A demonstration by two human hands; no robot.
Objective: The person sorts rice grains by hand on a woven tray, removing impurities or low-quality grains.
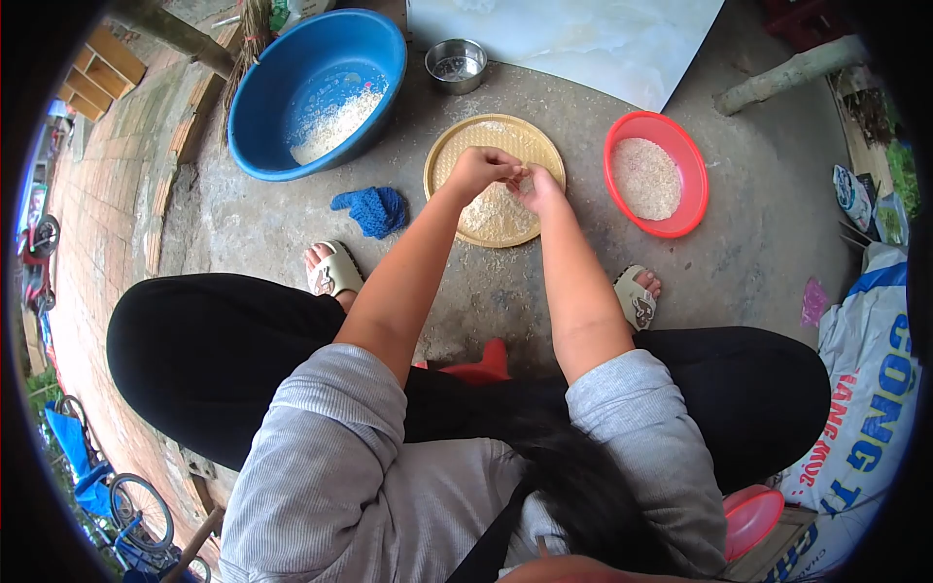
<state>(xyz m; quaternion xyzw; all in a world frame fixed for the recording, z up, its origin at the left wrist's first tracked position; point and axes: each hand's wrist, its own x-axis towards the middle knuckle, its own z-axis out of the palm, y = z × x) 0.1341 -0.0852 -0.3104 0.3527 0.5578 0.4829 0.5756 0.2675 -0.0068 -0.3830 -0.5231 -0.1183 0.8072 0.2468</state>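
Both my hands are close together above a round woven tray (pixel 439 151) with pale rice-like grains (pixel 498 216) spread on it. My left hand (pixel 481 170) is closed in a pinch, its fingertips touching or nearly touching my right hand. The fingers of my right hand (pixel 538 189) are curled in towards the left fingertips. Something small and pale may lie between the fingers, too small to name. To the right stands a red plastic basin (pixel 692 216) holding white grains (pixel 647 179). A crumpled blue cloth (pixel 372 211) lies to the tray's left.
A large blue basin (pixel 255 126) with pale grains sits at the back left, beside a small metal bowl (pixel 456 66). A white board (pixel 573 44) lies beyond the tray. Printed white sacks (pixel 865 389) stand at the right. My sandalled feet flank the tray.
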